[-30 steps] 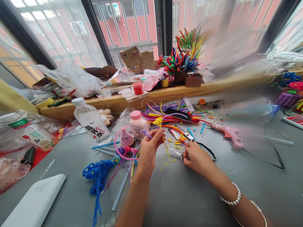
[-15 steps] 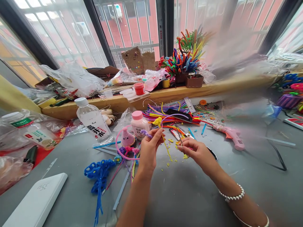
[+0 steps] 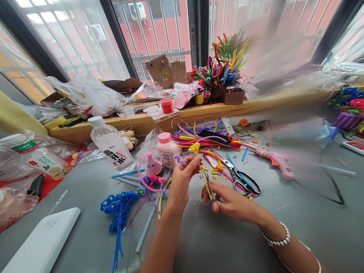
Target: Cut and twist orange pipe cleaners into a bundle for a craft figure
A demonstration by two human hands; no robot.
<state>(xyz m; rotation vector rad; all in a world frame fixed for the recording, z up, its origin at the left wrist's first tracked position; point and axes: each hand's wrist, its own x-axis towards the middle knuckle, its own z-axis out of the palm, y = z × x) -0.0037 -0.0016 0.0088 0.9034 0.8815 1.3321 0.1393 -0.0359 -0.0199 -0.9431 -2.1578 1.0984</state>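
Observation:
My left hand (image 3: 182, 178) is closed, pinching a yellow pipe-cleaner flower (image 3: 194, 148) between thumb and fingertips. Its fuzzy yellow stem hangs down toward the right. A twisted purple pipe cleaner (image 3: 181, 160) shows beside the left thumb; whether it is held too, I cannot tell. In my right hand (image 3: 231, 201) is a small pair of scissors (image 3: 208, 181), a finger loop at the thumb and the blades pointing up beside the lower stem. Yellow fuzz clippings (image 3: 218, 172) lie behind the right hand, near large black-handled scissors (image 3: 241, 180).
Left of my hands stand a pink bottle (image 3: 167, 151), a pink crocheted figure (image 3: 153, 165) and a water bottle (image 3: 112, 146). Blue pipe-cleaner work (image 3: 119, 208) and a white power bank (image 3: 42, 242) lie nearer. A pink glue gun (image 3: 280, 163) rests right; pipe-cleaner bundles (image 3: 199, 133) lie behind.
My right hand has moved left and down, bringing the small scissors to the yellow stem. The large scissors now show fully. My left hand has barely shifted.

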